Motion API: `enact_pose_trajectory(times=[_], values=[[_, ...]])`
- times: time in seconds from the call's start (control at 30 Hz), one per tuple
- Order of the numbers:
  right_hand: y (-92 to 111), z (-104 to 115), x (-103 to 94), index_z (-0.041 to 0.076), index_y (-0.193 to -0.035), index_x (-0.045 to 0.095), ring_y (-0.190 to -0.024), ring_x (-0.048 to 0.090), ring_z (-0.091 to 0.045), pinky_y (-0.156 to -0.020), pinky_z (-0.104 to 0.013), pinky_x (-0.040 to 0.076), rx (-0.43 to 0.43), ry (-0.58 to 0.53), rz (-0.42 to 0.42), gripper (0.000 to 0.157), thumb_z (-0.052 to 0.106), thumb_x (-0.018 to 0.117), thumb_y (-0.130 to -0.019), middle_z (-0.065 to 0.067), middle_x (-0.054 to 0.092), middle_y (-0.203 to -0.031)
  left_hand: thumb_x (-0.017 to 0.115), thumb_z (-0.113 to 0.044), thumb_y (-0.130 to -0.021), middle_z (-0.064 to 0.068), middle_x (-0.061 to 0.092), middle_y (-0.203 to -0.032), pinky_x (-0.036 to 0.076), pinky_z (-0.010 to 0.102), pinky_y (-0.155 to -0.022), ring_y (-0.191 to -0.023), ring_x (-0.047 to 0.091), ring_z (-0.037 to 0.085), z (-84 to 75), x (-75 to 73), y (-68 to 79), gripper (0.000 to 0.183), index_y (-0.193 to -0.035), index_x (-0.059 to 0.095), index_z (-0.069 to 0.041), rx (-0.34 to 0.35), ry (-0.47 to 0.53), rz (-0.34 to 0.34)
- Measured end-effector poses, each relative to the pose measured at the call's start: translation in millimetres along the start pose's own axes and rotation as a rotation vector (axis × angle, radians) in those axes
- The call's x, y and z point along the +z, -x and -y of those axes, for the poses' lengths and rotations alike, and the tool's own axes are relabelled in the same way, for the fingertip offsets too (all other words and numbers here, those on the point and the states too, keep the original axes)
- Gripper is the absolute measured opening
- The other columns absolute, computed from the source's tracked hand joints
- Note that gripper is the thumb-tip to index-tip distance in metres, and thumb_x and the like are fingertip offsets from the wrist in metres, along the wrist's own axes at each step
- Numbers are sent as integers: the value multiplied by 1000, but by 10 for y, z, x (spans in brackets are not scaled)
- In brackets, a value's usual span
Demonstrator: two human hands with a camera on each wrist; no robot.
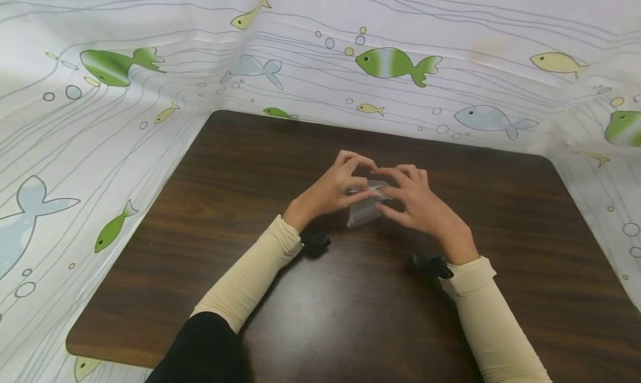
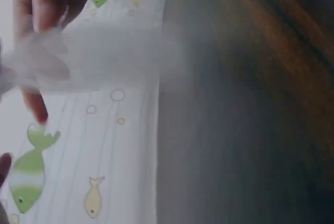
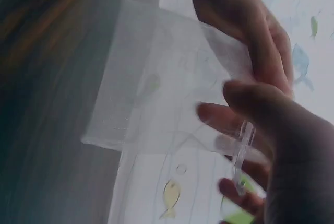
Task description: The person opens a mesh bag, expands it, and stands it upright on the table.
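Note:
A clear plastic zip bag [image 1: 363, 213] hangs between both hands above the table. My left hand [image 1: 336, 183] pinches it near its top edge, thumb and fingers bent. The right hand [image 1: 419, 204] holds the same edge from the other side, its fingers curled and spread. In the right wrist view the bag [image 3: 151, 83] looks thin and see-through, and its zip strip [image 3: 242, 153] runs beside the right fingertips. The left wrist view shows the bag [image 2: 115, 57] only as a pale blur. No contents can be made out in it.
Below the hands lies a dark brown wooden table [image 1: 320, 316] with rounded corners. A white sheet [image 1: 300, 82] printed with fish stands around its back and sides. Black wrist-worn devices [image 1: 315, 241] sit beneath the cream sleeves [image 1: 250, 271].

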State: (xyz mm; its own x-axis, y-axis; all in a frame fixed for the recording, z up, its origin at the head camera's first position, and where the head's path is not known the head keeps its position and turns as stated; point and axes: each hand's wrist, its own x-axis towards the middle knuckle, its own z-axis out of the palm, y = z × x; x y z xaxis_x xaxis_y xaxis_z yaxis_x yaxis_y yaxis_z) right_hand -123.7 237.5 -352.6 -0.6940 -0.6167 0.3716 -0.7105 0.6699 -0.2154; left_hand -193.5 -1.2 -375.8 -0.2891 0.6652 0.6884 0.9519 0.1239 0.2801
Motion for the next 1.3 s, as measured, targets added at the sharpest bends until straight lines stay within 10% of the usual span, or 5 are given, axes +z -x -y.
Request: enact_pose_trajectory(times=[0.27,0.5,0.7,1.03,1.3], values=[[-62,117,-31,10,-101,80,-121,45,-39,-97,-68,25,40,100,-81,19,24,84,-89,-14,62,-136,82,-29,-92,13,57,-132,43,45,-105,-120,42,31,-24,-61,-19,17,-89,75,-14,68,-169,-111],[-39,18,77,0,-93,73,-114,45,-44,-94,-68,20,262,115,-343,26,22,86,-87,-21,62,-129,84,-23,-89,15,40,-151,44,46,-99,-120,46,30,53,160,158,72,-147,45,-8,-367,189,-98],[-1,-72,144,-2,-96,77,-116,45,-45,-96,-67,18,425,-57,-333,22,18,81,-90,-24,62,-132,61,-25,-107,14,68,-105,42,28,-74,-88,55,24,101,318,310,20,-117,68,-9,-664,389,3],[48,-143,-5,10,-74,72,-125,45,-39,-99,-61,18,506,-294,-150,46,32,51,-110,-19,64,-133,58,-25,-108,10,71,-102,46,28,-78,-91,61,24,156,334,309,20,-110,70,-9,-708,438,-25],[75,-206,-39,5,-84,71,-123,49,-35,-96,-54,20,531,-334,-224,41,29,51,-110,-18,66,-132,66,-17,-103,11,66,-115,49,26,-77,-95,63,20,159,339,332,36,-137,57,-8,-624,506,79]])
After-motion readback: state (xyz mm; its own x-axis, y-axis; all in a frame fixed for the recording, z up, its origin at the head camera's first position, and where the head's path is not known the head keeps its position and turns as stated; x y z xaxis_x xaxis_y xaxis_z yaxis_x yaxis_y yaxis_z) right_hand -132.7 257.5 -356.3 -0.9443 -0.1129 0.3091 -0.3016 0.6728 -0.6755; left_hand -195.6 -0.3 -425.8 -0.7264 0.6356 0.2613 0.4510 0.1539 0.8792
